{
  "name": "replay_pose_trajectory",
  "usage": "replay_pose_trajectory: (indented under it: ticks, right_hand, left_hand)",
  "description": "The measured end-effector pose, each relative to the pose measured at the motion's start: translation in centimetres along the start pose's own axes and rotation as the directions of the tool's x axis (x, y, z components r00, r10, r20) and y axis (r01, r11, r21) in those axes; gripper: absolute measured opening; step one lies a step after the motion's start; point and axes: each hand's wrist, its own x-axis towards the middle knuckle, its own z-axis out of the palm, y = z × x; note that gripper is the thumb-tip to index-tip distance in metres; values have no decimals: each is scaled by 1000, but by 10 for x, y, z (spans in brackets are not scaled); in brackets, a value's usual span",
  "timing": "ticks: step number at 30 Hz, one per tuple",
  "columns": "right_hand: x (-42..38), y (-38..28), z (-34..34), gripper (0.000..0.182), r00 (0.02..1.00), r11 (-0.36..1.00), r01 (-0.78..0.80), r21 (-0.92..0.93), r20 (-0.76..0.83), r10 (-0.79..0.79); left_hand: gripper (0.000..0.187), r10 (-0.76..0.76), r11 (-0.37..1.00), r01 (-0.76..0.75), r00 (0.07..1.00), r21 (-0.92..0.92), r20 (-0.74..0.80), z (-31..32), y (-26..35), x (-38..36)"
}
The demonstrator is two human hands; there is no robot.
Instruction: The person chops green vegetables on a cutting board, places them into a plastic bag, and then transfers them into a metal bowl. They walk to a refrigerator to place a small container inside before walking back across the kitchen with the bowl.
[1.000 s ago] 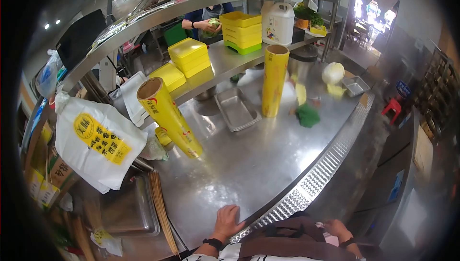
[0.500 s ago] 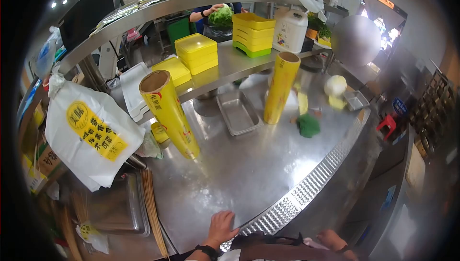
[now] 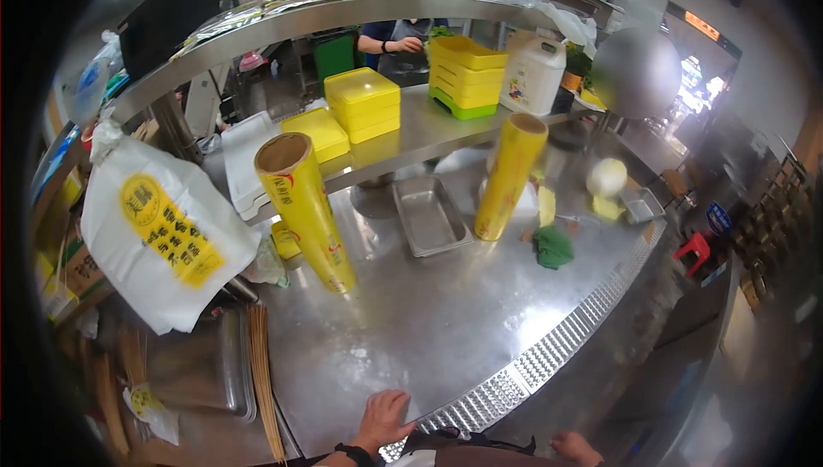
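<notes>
Steel worktop point(image 3: 411, 321): under your left hand point(image 3: 383, 417), bordered by the perforated metal strip point(image 3: 531, 368).
Left fingers: relaxed, gripping nothing, just left of the strip.
Right hand point(image 3: 576, 448): right of the strip, curled; can't tell its grip.
Pink item: just gone from view, leaving your hold unconfirmed.

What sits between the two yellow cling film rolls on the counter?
In the head view, a rectangular steel pan lies between the left cling film roll and the right cling film roll, with bare steel countertop on its left.
</notes>
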Motion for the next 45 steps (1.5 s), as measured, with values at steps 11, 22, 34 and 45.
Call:
replay_pose_trajectory:
  ticks: [11, 22, 34, 45]
  right_hand:
    - [16, -1, 19, 34, 978, 991, -96, 89, 191, 78]
    - [109, -59, -85, 30, 902, 892, 404, -202, -76, -426]
    - [89, -85, -47, 38, 935, 894, 354, -273, 108, -337]
    - [44, -156, -23, 39, 958, 897, 286, -336, 87, -273]
  left_hand:
    - [40, -193, 958, 145, 964, -246, -183, 12, -17, 7]
    - [79, -31, 483, 705, 606, 519, -794, -236, -54, 62]
    - [37, 199, 600, 408, 757, 688, -622, -293, -121, 51]
    - [39, 249, 551, 391, 767, 738, -592, -299, -133, 51]
